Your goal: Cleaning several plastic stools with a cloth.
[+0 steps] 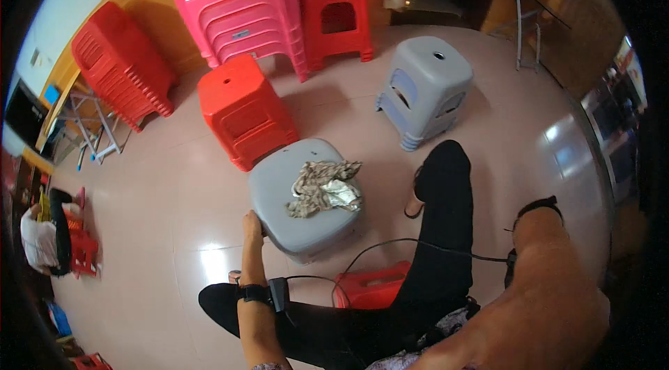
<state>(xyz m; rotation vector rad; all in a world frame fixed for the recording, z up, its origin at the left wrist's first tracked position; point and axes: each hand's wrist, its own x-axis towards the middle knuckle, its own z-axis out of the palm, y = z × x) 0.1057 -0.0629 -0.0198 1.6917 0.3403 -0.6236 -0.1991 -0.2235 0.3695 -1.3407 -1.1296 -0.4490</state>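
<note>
Before my knees stands a grey plastic stool [279, 216] with a rounded seat. My left hand [253, 224] grips the left edge of this seat; its fingertips are hidden behind the rim. On the seat lies a crumpled, stained cloth [319, 187] with a pale, shiny patch, apart from my hand. My right arm bends at the right, and its hand is out of view. A black cable [387, 242] runs across my lap between the devices strapped to my arms.
A red stool [240, 103] stands just behind the grey one. A grey-blue stool [428, 77] is farther right. Stacked pink chairs [245, 20], red stools [337, 14] and red chairs [125, 67] line the wall. A person [44, 239] sits far left. Under me is a red stool [371, 286].
</note>
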